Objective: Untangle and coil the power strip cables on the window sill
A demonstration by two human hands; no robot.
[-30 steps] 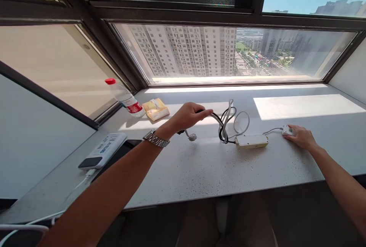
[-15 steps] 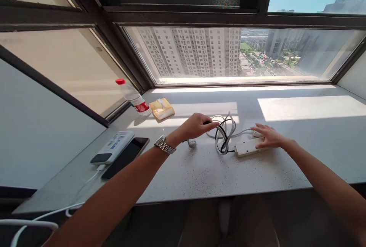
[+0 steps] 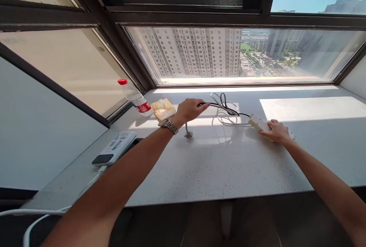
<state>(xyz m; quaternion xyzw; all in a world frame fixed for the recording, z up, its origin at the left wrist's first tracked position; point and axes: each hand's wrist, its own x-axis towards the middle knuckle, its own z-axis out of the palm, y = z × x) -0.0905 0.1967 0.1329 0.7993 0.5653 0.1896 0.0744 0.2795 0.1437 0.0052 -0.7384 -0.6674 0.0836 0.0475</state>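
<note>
My left hand (image 3: 190, 109), with a metal watch on the wrist, is closed on a bundle of black and white cables (image 3: 224, 107) and holds it above the speckled sill (image 3: 217, 163). A white plug end (image 3: 188, 134) dangles below that hand and touches the sill. My right hand (image 3: 276, 131) grips a cream power strip (image 3: 259, 122), tilted and lifted at its far end; the cables run from it toward my left hand.
A water bottle with a red cap (image 3: 134, 97) leans in the left corner beside a yellow packet (image 3: 162, 108). A white power bank (image 3: 114, 148) lies on a dark phone at the left, its white cord trailing off the sill's edge. The window frame runs along the back.
My left hand has lifted the cables up and away from me. My right hand has moved from lying flat on the power strip to gripping it, and the strip has shifted right and tilted.
</note>
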